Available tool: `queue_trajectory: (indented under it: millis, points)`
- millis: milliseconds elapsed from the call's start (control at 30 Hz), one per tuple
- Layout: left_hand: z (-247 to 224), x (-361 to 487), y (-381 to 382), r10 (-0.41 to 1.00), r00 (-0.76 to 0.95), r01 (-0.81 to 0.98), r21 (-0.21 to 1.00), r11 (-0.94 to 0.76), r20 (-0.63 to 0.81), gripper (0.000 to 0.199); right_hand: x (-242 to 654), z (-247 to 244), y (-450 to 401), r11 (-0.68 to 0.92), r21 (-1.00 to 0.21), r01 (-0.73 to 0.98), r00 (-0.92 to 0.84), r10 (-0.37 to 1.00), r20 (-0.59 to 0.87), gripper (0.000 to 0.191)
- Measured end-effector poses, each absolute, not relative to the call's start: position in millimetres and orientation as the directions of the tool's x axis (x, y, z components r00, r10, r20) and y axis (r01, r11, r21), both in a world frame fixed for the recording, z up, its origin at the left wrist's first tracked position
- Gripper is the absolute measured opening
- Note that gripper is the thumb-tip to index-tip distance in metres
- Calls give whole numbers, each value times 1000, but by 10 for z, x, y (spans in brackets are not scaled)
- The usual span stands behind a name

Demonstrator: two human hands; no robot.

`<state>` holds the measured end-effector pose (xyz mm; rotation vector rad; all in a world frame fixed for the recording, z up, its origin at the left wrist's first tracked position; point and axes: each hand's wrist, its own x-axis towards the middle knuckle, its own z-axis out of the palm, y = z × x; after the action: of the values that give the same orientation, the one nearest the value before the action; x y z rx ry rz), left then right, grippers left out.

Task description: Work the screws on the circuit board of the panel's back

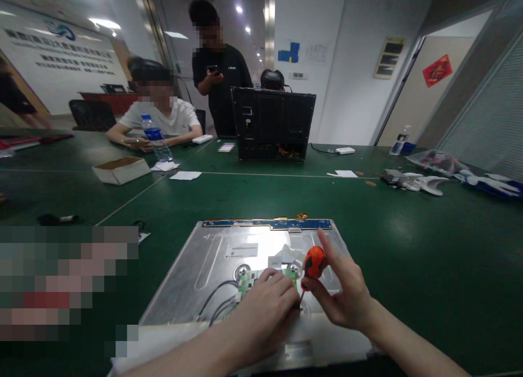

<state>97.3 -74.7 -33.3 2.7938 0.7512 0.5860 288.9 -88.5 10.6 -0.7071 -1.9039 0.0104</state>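
Note:
A metal display panel (183, 279) lies on the green table with a blue circuit strip (245, 223) along its far edge. My right hand (343, 292) grips an orange and black screwdriver (314, 262) between thumb and fingers, its shaft pointing down at the panel beside a green circuit board (247, 280). Over that board rests my left hand (272, 303), fingers bent together near the screwdriver's tip; whatever they hold is hidden. Black cables (214, 295) run from the board's left side.
A black monitor casing (273, 123) stands across the green table (429, 268). Behind it are several people. An open box (121, 170) and a water bottle (157, 140) are at the left; gloves (425, 183) and a plastic bag (435, 162) lie at the right.

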Motion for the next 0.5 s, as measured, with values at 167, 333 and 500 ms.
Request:
queue_trajectory:
  millis: [167,333,500]
  points:
    - [-367,971,-742,500,796,422,280,-862,341,13,2915,68,-878,845,-380,377,-288,497,819,65]
    - [-386,974,-744,510,780,433,276,-858,361,14,2911,93,-838,841,-335,425,-275,472,837,61]
    - [-353,981,-745,520,785,436,295,-850,338,13,2905,95,-875,828,-312,466,-330,490,807,65]
